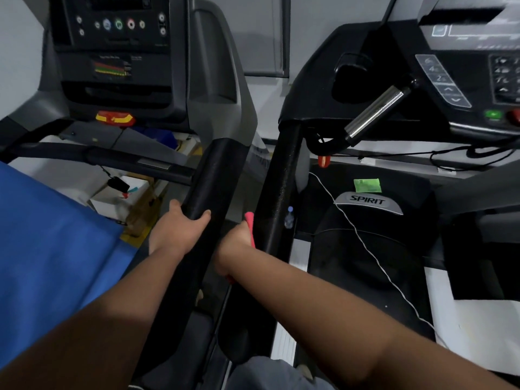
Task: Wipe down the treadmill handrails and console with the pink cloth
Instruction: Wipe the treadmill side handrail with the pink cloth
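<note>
Two treadmills stand side by side. My left hand (180,229) grips the black padded handrail (213,175) of the left treadmill, fingers curled over its top. My right hand (235,243) holds the pink cloth (250,223) against the inner side of the right treadmill's black handrail (281,187); only a strip of the cloth shows above and below the hand. The left console (118,32) with round buttons is at the top left. The right console (467,71) with keypads is at the top right.
A silver pulse grip (377,112) juts from the right console. A white cord (365,249) trails over the Spirit motor cover (370,202), which carries a green packet (367,185). A small bottle (289,218) sits by the right rail. A blue sheet (50,249) covers the left side.
</note>
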The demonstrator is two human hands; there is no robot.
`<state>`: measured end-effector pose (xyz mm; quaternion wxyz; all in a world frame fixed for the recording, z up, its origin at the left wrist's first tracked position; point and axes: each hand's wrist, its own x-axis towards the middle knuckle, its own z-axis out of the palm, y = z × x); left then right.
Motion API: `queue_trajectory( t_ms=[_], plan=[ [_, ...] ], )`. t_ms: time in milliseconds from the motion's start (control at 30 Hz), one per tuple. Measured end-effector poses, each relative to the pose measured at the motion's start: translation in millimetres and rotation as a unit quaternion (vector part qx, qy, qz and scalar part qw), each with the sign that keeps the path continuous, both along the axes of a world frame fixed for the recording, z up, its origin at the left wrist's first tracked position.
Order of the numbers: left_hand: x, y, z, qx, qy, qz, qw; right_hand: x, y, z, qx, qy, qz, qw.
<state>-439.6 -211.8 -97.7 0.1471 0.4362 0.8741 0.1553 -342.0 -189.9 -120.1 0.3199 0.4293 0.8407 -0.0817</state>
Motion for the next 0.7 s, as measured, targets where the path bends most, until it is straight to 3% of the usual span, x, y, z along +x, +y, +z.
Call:
queue_trajectory(
  t_ms=[100, 167, 333, 467, 600, 700],
  plan=[
    [1, 0, 1, -0.002, -0.005, 0.000, 1.000, -33, 18, -57, -0.094, -0.108, -0.005, 0.990],
    [2, 0, 2, 0.001, -0.003, 0.001, 1.000, -21, 8, -22, -0.105, -0.108, 0.024, 0.988],
    [2, 0, 3, 0.000, 0.000, 0.010, 1.000, 6, -16, 6, -0.028, 0.040, 0.097, 0.994],
    [3, -2, 3, -0.001, -0.007, 0.011, 1.000, 36, -42, 24, 0.019, 0.189, 0.133, 0.973],
    [3, -2, 3, -0.003, -0.003, 0.010, 1.000, 77, -42, 15, 0.085, 0.430, 0.061, 0.897],
    [2, -1, 2, -0.001, 0.002, 0.006, 1.000, 100, -34, 5, 0.095, 0.531, -0.007, 0.842]
  ],
)
